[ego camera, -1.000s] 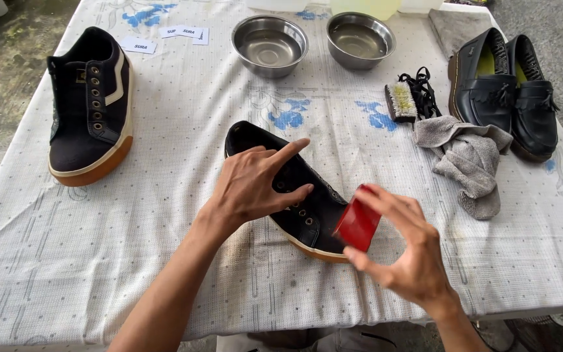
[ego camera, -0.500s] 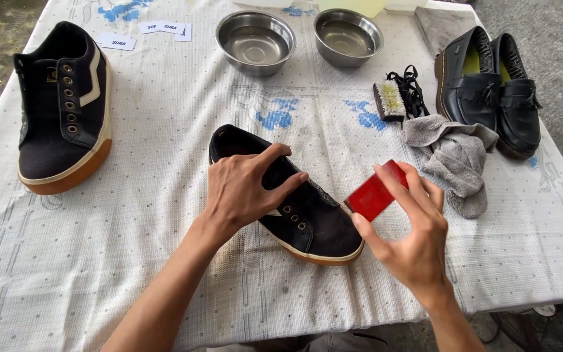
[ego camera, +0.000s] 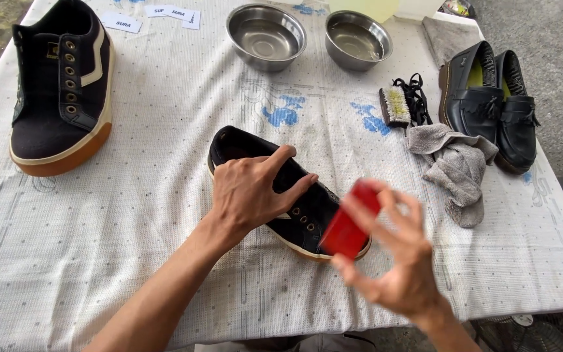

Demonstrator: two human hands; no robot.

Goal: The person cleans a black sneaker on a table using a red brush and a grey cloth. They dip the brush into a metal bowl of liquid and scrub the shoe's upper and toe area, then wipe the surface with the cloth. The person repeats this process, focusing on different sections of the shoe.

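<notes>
Right hand (ego camera: 392,267): blurred, fingers pinching a red block (ego camera: 350,223) against the toe of the black sneaker (ego camera: 281,195). Judged step: rubbing the toe; next calls for steady pressure.
Left hand (ego camera: 255,189): spread, pressing the sneaker's middle.
Right of sneaker: grey cloth (ego camera: 457,163), brush (ego camera: 397,104).
Beyond: two steel bowls (ego camera: 265,39).

right hand (ego camera: 392,261) swept red block (ego camera: 350,225) down onto sneaker toe (ego camera: 320,228).

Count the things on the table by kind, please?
Black lace-up sneakers: 2
Black tasselled leather loafers: 2
Round steel bowls: 2
Grey cloths: 2
Bristle brush: 1
Red block: 1
Total: 10
</notes>
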